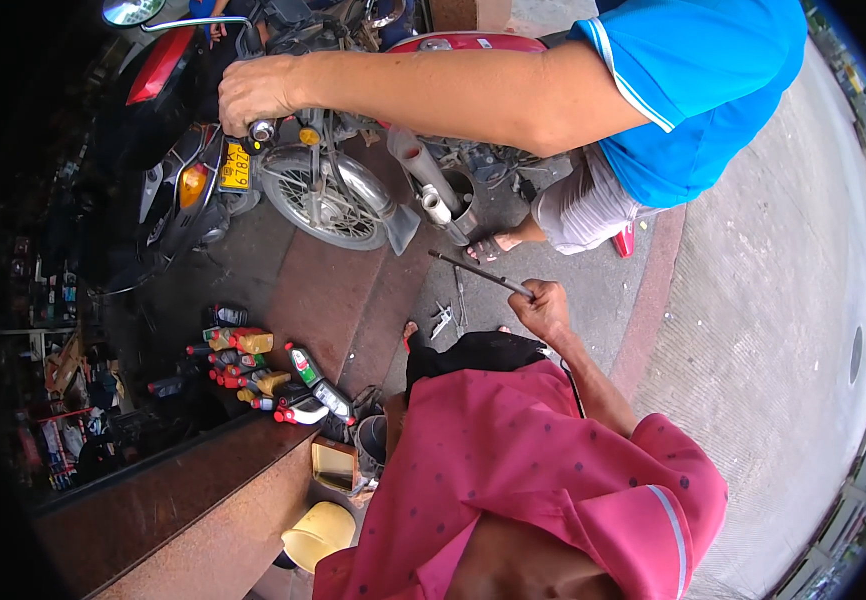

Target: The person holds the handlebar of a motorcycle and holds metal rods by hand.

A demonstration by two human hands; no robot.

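My right hand is closed around one end of a thin dark metal rod. The rod points left and away from me, its far end narrower than the rest. My left hand does not show; that side of my body is covered by my pink shirt. On the ground just beyond my lap lie a silver metal tool and a long slim tool, both too small to name surely. Past the rod's tip, grey pipes stand in a round bin.
A person in a blue shirt stands ahead, one hand on the handlebar of a red motorcycle. Another motorcycle is at the left. Several oil bottles cluster left of me, near a yellow bucket.
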